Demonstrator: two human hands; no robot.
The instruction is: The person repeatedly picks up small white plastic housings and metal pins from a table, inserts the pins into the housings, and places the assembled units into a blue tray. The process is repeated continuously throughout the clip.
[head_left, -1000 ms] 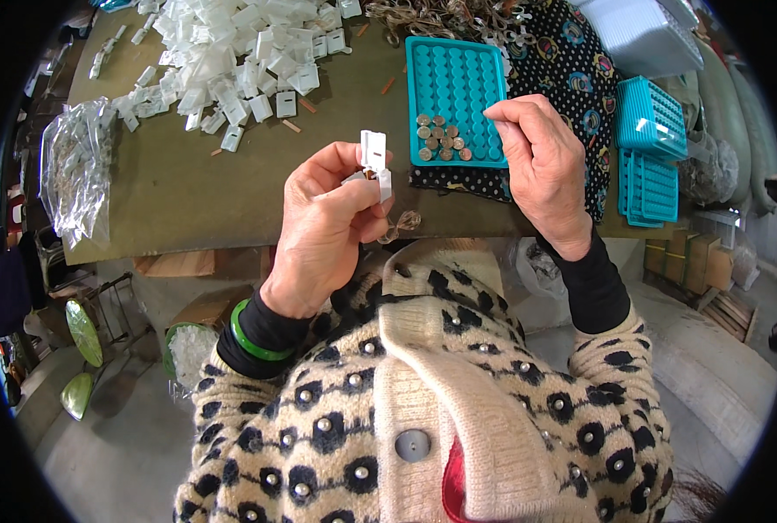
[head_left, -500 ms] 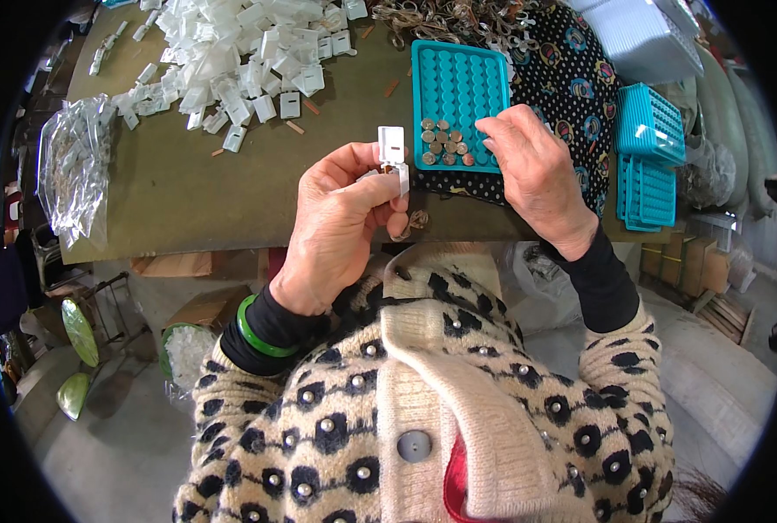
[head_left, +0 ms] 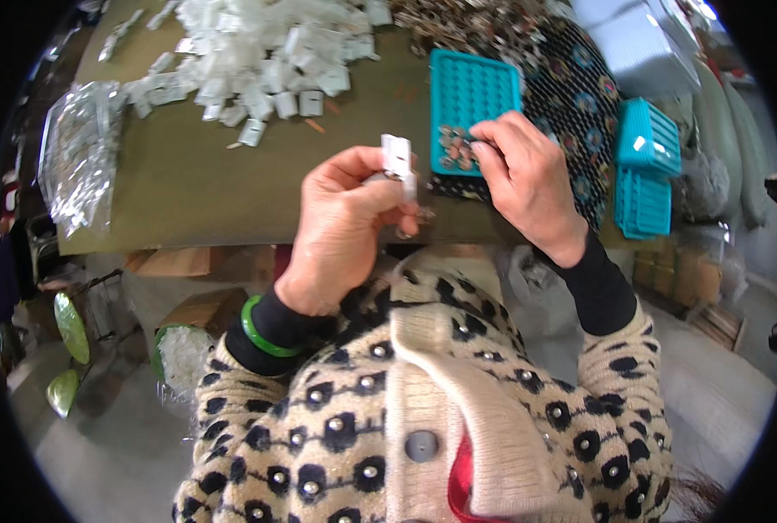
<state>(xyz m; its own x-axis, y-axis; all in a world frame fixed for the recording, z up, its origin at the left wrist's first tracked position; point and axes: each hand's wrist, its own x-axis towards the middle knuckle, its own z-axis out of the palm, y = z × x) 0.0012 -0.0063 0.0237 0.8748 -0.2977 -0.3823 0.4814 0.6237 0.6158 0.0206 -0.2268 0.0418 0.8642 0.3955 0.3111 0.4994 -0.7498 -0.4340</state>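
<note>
My left hand (head_left: 345, 218) is closed around a small white plastic case (head_left: 396, 157), its lid flipped up above the thumb. A bit of brownish wire (head_left: 423, 214) shows by the lower fingers. Over the near right part of a teal dimpled tray (head_left: 475, 83), my right hand (head_left: 532, 179) has thumb and forefinger drawn together. Whatever is between those fingertips is too blurred to make out. Several small round metal discs, like button cells (head_left: 455, 152), lie in the tray beside these fingertips.
A heap of white plastic cases (head_left: 271, 52) covers the far left of the table (head_left: 197, 187). A clear plastic bag (head_left: 79, 157) lies at the left edge. Brown wires (head_left: 471, 26) pile up behind the tray, on dark patterned cloth (head_left: 580, 105). Stacked teal trays (head_left: 648, 139) stand right.
The view has shifted slightly and blurred. My right hand has moved left and nearer the discs, its fingertips now beside them. My left hand still holds the white case.
</note>
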